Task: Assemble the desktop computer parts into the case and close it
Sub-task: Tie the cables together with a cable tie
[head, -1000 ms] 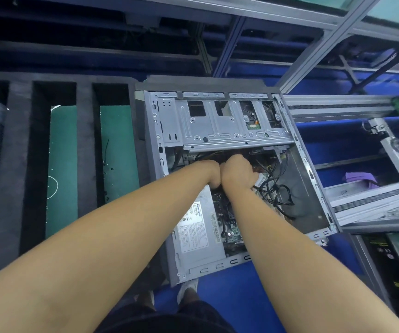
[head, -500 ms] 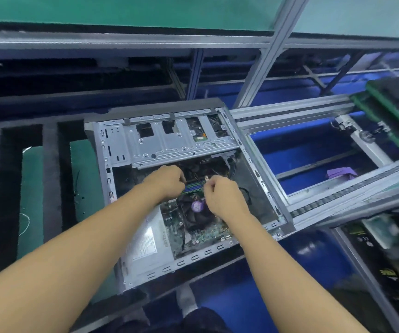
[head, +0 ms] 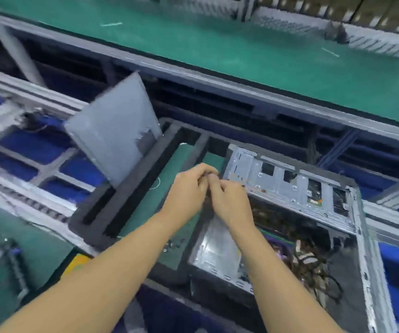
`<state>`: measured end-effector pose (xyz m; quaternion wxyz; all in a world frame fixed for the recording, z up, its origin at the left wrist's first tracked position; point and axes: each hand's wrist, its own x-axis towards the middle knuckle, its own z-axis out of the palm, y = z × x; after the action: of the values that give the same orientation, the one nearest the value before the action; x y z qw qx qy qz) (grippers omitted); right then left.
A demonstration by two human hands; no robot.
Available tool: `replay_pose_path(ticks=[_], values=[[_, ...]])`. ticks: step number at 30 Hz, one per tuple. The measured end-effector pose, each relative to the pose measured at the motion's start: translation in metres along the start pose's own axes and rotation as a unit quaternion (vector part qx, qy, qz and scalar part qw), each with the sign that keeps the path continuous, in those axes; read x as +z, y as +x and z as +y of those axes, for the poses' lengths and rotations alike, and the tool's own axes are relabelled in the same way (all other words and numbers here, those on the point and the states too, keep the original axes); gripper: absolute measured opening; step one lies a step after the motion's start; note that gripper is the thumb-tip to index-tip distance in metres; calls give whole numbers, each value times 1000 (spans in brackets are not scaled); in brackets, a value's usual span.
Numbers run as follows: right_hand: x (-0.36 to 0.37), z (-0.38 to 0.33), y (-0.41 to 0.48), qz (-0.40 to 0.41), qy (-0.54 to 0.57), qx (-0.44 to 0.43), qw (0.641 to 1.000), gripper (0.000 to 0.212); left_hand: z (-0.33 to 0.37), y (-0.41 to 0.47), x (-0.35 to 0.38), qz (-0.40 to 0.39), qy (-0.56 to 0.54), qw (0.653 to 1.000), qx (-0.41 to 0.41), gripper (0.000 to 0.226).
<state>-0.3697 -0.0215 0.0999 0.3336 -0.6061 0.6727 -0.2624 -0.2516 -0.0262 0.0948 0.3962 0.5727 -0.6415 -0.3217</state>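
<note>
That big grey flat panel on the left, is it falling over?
The grey metal side panel is tilted, its lower edge down in a slot of the dark foam tray, apart from the open computer case. It looks parked, not falling.

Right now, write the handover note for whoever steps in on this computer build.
Left hand and right hand: pressed together above the case's near-left corner, fingers curled on something small; blur hides what it is.
Computer case: lying open on its side in the grey foam tray, drive cage at the far end, loose cables inside.
Side panel: off, leaning upright in a tray slot to the left.
Done: power supply sits in the case's near-left corner.
Left: finish inside, tidy cables, fit the side panel.
</note>
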Motion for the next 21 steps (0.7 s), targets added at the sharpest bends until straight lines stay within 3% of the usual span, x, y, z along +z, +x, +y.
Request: replay_pose_path(ticks=[2,9,15,21], values=[[34,-33,-3,-42,8,-37,998,61,-21,-14,-42,58,-5,997,-50,23],[166,-136,-17,-169,12,-123,978,41,-104,-69,-176,201,1,963,-177,20],[304,-218,-46,-272,14,-114,955,30,-191,-129,-302,266,-32,925,-267,30],[404,-277,-75,-328,53,-80,940,24,-268,-181,-402,306,23,889,-341,28]])
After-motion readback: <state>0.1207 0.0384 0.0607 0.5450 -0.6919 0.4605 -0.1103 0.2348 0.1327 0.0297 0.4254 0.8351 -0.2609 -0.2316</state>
